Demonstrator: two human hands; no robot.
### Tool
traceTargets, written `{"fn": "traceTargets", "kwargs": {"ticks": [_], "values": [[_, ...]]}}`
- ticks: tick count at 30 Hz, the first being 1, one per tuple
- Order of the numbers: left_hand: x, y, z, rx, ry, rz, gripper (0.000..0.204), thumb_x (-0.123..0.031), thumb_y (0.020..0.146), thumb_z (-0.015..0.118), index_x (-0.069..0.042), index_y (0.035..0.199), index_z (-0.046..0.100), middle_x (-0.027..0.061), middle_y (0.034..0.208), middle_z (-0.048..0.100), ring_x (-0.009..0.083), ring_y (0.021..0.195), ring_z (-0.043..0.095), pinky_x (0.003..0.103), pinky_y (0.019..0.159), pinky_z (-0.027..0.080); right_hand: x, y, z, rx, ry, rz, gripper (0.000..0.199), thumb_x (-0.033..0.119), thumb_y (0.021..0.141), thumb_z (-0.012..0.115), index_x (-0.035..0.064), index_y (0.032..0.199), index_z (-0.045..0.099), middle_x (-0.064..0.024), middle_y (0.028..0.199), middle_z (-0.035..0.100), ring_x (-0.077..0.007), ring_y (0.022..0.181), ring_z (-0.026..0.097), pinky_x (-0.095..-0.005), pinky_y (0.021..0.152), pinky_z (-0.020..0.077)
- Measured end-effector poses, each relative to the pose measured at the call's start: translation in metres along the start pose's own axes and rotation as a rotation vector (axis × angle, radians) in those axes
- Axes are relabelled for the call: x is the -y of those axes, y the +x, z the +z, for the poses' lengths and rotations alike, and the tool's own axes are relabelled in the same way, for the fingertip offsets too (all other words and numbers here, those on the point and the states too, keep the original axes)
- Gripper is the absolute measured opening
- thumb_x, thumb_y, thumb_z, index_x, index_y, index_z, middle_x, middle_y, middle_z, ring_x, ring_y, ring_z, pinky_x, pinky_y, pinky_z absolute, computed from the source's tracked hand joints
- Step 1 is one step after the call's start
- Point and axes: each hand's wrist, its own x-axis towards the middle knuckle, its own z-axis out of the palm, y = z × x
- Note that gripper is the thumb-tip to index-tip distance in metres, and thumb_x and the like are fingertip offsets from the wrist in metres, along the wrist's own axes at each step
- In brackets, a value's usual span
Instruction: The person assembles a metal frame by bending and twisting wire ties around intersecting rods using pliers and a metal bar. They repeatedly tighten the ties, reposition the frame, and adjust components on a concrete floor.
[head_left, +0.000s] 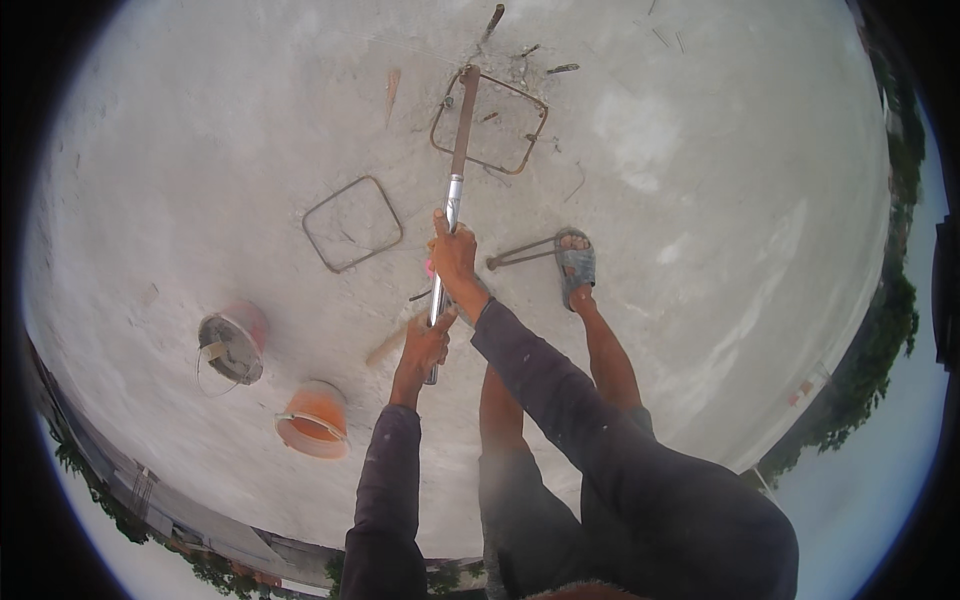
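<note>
Both my hands grip a long metal pipe tool (455,190) that runs from near my body up to the concrete floor. My right hand (454,255) holds it higher on the silver part. My left hand (425,345) holds its lower end. The tool's rusty far end (466,100) rests on a square rebar stirrup (490,125) lying on the slab. My right foot in a grey sandal (575,265) stands on a bent steel rod (520,255).
A second square rebar stirrup (352,224) lies left of the tool. Two buckets stand at the left: a grey-filled one (232,345) and an orange one (314,420). Short rod offcuts (562,68) lie at the far end. The slab edge (800,420) curves to the right.
</note>
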Motion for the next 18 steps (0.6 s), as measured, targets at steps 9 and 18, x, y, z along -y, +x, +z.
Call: {"fn": "traceTargets", "kwargs": {"ticks": [9,18], "values": [[-0.005,-0.036,-0.022,-0.044,0.06,-0.074,0.061,-0.072,0.091,0.063,-0.017,0.071,0.048,-0.0059,0.055,0.042,0.0075,0.042,0.039,0.029,0.038,0.033,0.036,-0.012,-0.006,-0.023,-0.576,-0.103,0.059,0.052,0.097,0.062,-0.0071,0.095,0.067,-0.0256,0.088,0.072,-0.0411,0.088,0.073,-0.052,0.076,0.0561],[-0.004,-0.038,-0.01,-0.161,0.101,0.006,0.064,-0.074,0.086,0.069,-0.016,0.068,0.048,-0.0052,0.054,0.042,0.0078,0.04,0.039,0.028,0.035,0.03,0.225,0.106,-0.059,-0.106,-1.034,-1.196,0.023,0.022,0.1,0.06,0.0048,0.095,0.073,-0.0164,0.093,0.071,-0.0368,0.087,0.072,-0.0489,0.077,0.0568]]}}
